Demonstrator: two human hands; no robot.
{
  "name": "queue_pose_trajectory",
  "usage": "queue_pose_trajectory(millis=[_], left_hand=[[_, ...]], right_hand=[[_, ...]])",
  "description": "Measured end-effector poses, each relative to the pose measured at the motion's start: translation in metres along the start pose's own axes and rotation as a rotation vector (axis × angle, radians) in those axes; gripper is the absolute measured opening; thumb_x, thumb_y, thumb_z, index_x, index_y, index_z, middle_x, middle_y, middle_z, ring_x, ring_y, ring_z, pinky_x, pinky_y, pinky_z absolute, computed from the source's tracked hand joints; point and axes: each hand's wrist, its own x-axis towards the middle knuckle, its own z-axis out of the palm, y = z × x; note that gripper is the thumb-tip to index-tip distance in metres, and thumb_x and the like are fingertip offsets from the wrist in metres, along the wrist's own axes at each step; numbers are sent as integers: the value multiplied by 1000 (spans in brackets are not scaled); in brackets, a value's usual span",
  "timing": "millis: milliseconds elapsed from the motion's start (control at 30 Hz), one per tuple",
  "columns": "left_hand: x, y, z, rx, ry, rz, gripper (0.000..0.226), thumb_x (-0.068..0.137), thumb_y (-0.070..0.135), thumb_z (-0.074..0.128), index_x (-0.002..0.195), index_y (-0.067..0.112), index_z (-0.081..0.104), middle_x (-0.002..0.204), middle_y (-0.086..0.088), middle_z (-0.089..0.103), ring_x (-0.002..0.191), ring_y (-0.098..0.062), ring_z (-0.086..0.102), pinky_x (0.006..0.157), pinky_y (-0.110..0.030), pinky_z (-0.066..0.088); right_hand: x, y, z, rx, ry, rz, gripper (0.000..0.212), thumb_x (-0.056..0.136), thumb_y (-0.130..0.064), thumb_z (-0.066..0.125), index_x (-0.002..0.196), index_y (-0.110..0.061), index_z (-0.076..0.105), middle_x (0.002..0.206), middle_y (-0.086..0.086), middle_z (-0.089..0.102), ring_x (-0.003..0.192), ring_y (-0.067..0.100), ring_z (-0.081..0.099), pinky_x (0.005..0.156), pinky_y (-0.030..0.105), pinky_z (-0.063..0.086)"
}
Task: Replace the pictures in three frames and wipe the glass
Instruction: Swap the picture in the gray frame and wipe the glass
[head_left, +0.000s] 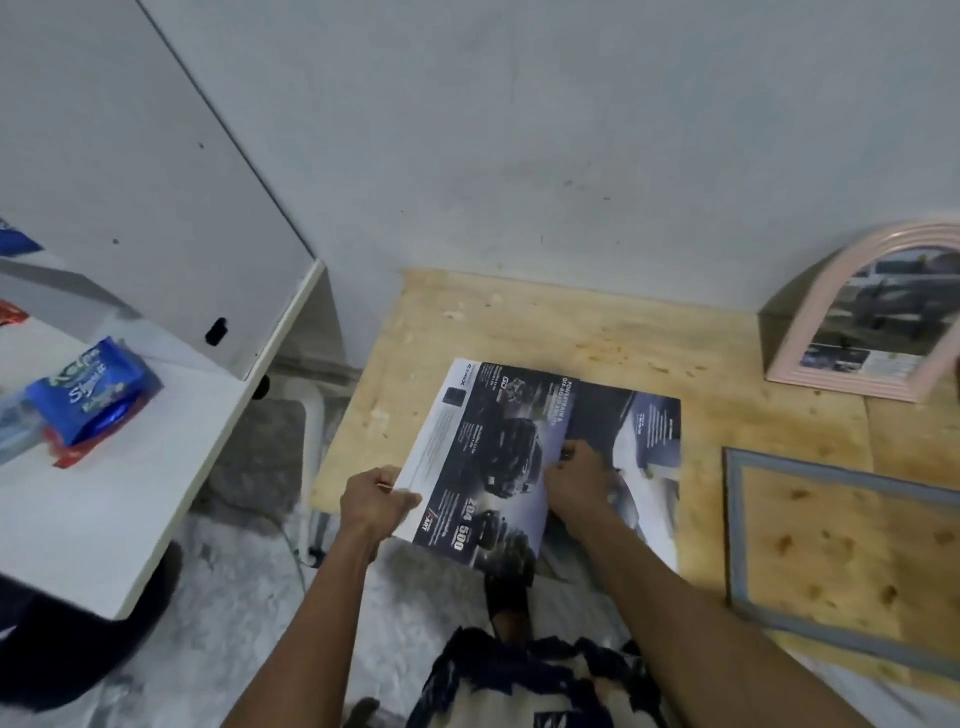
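1. Both my hands worked the glossy dark car brochure (524, 457) on the pale plywood worktop (675, 374); its long axis ran away from me.
2. My left hand (376, 499) held a closed grip on its near-left edge; my right hand (579, 480) pinched the centre fold.

Dim, flat, bluish indoor light with no clear source. Soft shadows gather left of the left hand (376, 501), under the white table (130, 499). Everything looks slightly soft; straight edges far from both hands bow at the borders.
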Motion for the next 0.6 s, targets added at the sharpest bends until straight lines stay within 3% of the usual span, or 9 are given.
queue_pose_trajectory(millis=[100,233,400,500,600], left_hand=[[22,-6,-8,34,1,-4,19,71,1,82,76,16,71,78,-3,73,73,-26,70,74,-47,62],[46,-12,-11,137,11,16,19,69,7,84,81,15,71,80,-2,73,78,-26,70,76,-42,61],[63,-11,-10,387,-58,71,34,70,22,87,91,17,60,88,0,69,85,-27,67,78,-37,55],[64,-8,-5,559,-71,146,41,70,29,85,95,21,54,94,-3,67,88,-30,64,70,-34,50],[65,-3,-1,659,-70,141,57,68,30,86,111,17,51,112,-7,64,103,-33,62,76,-39,52]], right_hand=[[7,-12,25,-109,-60,-38,13,90,-8,52,99,-10,61,98,10,66,86,30,60,71,36,47],[17,-21,48,-167,-148,-5,11,88,1,50,98,-2,52,99,19,60,82,26,51,68,31,37],[28,-21,63,-250,-94,92,27,91,-5,53,118,-2,58,118,16,62,107,35,60,81,34,47],[32,-20,66,-301,-51,90,17,87,-1,55,104,-3,60,111,18,64,98,32,61,73,32,48],[31,-20,66,-318,-34,75,15,91,-4,55,104,-2,62,108,17,64,97,30,61,70,26,41]])
